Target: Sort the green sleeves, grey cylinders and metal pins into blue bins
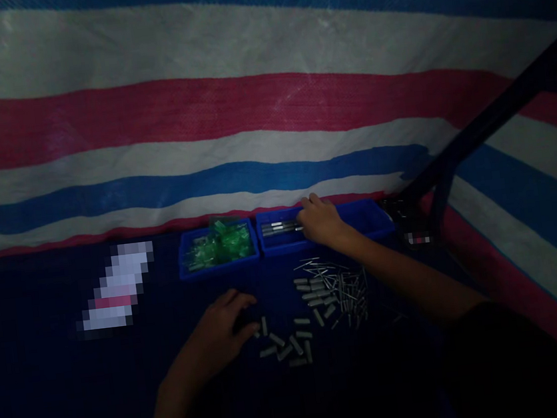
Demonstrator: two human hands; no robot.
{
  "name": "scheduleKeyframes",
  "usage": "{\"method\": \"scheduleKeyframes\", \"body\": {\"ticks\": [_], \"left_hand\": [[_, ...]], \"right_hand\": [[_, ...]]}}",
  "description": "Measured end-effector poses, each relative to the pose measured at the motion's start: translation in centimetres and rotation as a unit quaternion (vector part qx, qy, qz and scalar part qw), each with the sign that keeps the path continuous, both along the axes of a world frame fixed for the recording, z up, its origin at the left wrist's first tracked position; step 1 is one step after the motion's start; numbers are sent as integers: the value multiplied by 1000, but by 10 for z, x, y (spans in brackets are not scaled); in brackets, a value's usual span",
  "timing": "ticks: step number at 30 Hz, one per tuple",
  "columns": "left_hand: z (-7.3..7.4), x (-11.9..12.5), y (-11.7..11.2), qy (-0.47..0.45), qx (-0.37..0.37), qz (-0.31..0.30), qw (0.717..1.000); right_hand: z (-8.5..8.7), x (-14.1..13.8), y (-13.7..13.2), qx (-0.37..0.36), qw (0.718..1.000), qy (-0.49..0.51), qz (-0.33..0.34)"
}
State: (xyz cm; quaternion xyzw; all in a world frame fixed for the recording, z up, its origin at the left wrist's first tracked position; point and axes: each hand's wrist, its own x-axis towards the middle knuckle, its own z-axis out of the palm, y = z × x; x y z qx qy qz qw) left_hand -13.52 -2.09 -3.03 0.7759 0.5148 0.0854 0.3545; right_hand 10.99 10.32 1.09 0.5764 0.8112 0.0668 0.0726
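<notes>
My right hand [321, 223] reaches into the long blue bin [368, 220] at the back, its fingers curled down beside several shiny metal rods [280, 227]. What its fingertips hold, if anything, is hidden. My left hand [224, 324] hovers low over the dark table, thumb and fingers apart. Just right of it lie scattered short grey cylinders [297, 345]. Beyond them, more grey cylinders [316, 290] lie in a loose group. Thin metal pins [352, 294] are heaped alongside, below my right forearm.
A smaller blue bin [221, 267] with green plastic bags [222, 242] stands left of the long one. A blurred-out pale sheet [121, 284] lies further left. Striped sheeting [227, 107] hangs behind, and a dark slanting bar [489, 114] crosses at the right.
</notes>
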Motion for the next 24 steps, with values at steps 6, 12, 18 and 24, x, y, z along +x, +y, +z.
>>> {"method": "scheduleKeyframes", "body": {"ticks": [6,12,18,24], "left_hand": [[-5,5,0,5,19,-1,1000],[3,-5,-2,-14,-28,-14,999],[7,-13,-2,-12,-69,-50,996],[2,-1,1,27,-30,-50,998]], "right_hand": [[-5,2,5,30,999,-14,15],[-7,4,15,32,999,-9,10],[-3,20,5,52,993,106,30],[-3,24,-16,116,968,208,75]]}}
